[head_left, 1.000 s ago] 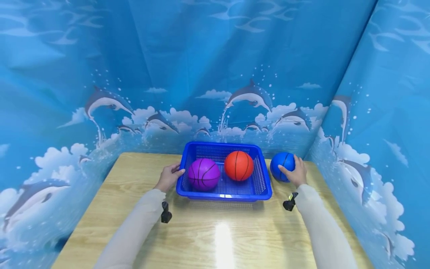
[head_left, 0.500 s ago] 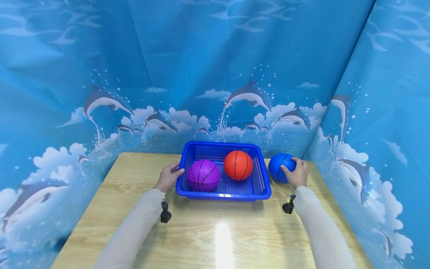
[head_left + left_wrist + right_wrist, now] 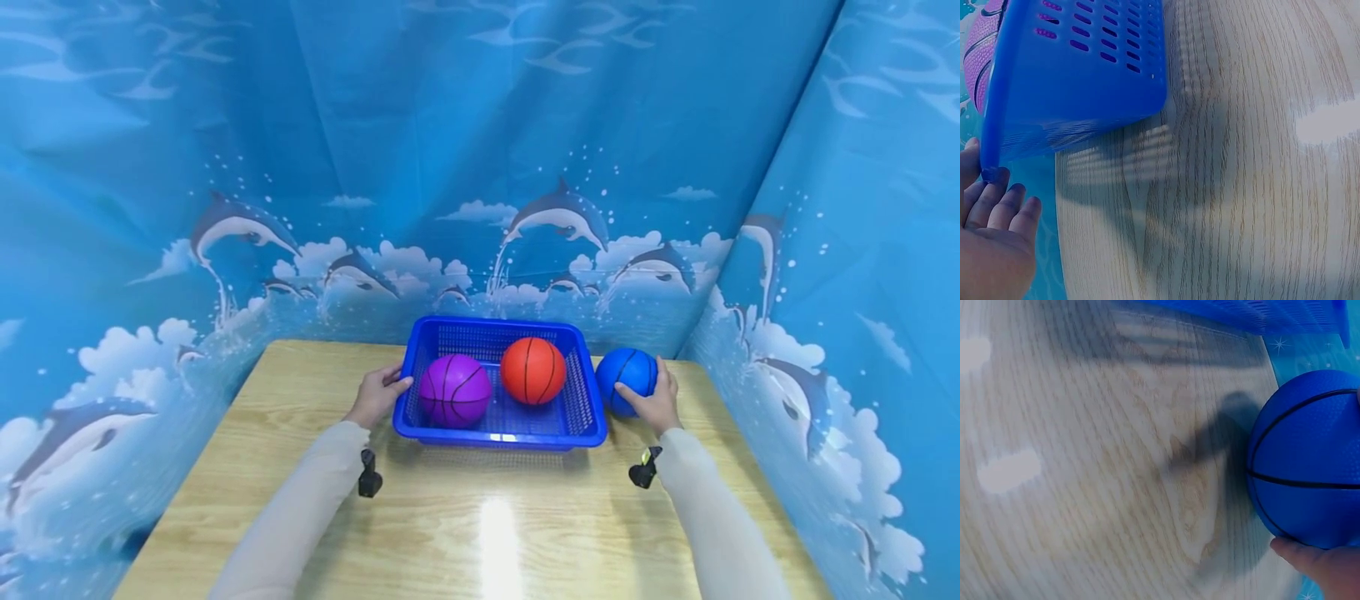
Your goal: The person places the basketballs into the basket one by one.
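Observation:
A blue plastic basket (image 3: pixel 498 437) stands on the table with a purple ball (image 3: pixel 455 391) and a red ball (image 3: pixel 533 371) inside, both marked with basketball lines. At its left end my left hand (image 3: pixel 375 395) pinches the rim; the left wrist view shows the thumb and fingertips (image 3: pixel 997 187) on either side of the rim's corner. Just right of the basket, a blue ball (image 3: pixel 627 382) is gripped by my right hand (image 3: pixel 657 400), thumb on the near side and fingers round the far right. The right wrist view shows the thumb (image 3: pixel 1300 553) against the blue ball; most fingers are out of frame.
The wooden table (image 3: pixel 450 517) extends toward me from the basket, with a bright glare in its middle. Behind and to the right hang blue dolphin-print curtains (image 3: pixel 480 167), close to the table's far edge. Each wrist carries a small black camera.
My right hand and the blue ball have shifted slightly left and toward me, after the fingers changed their hold on it. My left hand and the basket look unmoved.

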Motion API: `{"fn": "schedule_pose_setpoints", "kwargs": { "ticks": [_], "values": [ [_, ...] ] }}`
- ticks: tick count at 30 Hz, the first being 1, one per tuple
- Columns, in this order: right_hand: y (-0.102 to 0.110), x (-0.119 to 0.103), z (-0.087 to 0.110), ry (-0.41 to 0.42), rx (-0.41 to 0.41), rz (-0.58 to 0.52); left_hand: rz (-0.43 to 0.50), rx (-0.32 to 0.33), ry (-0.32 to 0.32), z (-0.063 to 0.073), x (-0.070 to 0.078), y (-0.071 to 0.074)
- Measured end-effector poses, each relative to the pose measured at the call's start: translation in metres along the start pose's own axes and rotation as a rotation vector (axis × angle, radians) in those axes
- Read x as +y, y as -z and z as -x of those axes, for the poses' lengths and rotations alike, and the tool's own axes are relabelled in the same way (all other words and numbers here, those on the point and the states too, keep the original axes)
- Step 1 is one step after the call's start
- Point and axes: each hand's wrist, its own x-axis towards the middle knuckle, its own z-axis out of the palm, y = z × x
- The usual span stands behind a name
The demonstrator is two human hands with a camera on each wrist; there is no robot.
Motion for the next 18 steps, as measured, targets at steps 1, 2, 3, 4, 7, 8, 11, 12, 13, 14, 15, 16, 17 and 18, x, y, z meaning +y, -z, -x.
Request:
{"fn": "schedule_pose_setpoints", "kwargs": {
  "ticks": [1, 2, 3, 4, 7, 8, 11, 12, 13, 14, 15, 16, 17, 18],
  "values": [
    [-0.0005, -0.0002, 0.0012, -0.004, 0.004, -0.017, 0.002, 0.0, -0.001, -0.0002, -0.0001, -0.0002],
    [-0.0008, -0.0003, 0.0021, -0.005, 0.014, -0.024, 0.007, 0.002, 0.002, -0.0003, 0.0, -0.0003],
    [-0.0009, -0.0008, 0.003, -0.004, 0.025, -0.028, 0.005, 0.0, 0.001, -0.0004, -0.0001, -0.0003],
    [-0.001, -0.0011, 0.0041, -0.005, 0.037, -0.029, 0.005, -0.001, 0.002, -0.0005, 0.0, -0.0005],
    [-0.0006, -0.0021, 0.0067, -0.005, 0.062, -0.031, 0.005, -0.001, 0.01, 0.0002, 0.0008, -0.0007],
    [-0.0004, -0.0018, 0.007, -0.006, 0.069, -0.032, 0.005, -0.004, 0.008, 0.0004, 0.0011, -0.0007],
    [-0.0001, -0.0007, 0.0074, -0.01, 0.087, -0.037, 0.014, -0.001, 0.01, 0.001, 0.0018, -0.0009],
    [0.0001, 0.0001, 0.007, -0.012, 0.096, -0.037, 0.019, -0.002, 0.006, 0.0012, 0.0017, -0.0008],
    [0.0005, 0.0007, 0.0069, -0.015, 0.108, -0.037, 0.018, -0.005, 0.0, 0.001, 0.0014, -0.0006],
    [0.0011, 0.0013, 0.0066, -0.015, 0.122, -0.037, 0.021, -0.004, 0.002, 0.0009, 0.0013, -0.0006],
    [0.002, 0.0016, 0.0062, -0.014, 0.135, -0.035, 0.022, -0.003, 0.003, 0.0009, 0.0013, -0.0004],
    [0.0032, 0.0015, 0.0061, -0.014, 0.144, -0.036, 0.023, -0.004, 0.001, 0.0009, 0.001, -0.0002],
    [0.0048, 0.0007, 0.0065, -0.014, 0.15, -0.04, 0.02, -0.008, -0.003, 0.0007, 0.0006, 0.0004],
    [0.0067, -0.0007, 0.0071, -0.007, 0.155, -0.046, 0.021, -0.01, -0.006, 0.0008, 0.0005, 0.0011]
  ]
}}
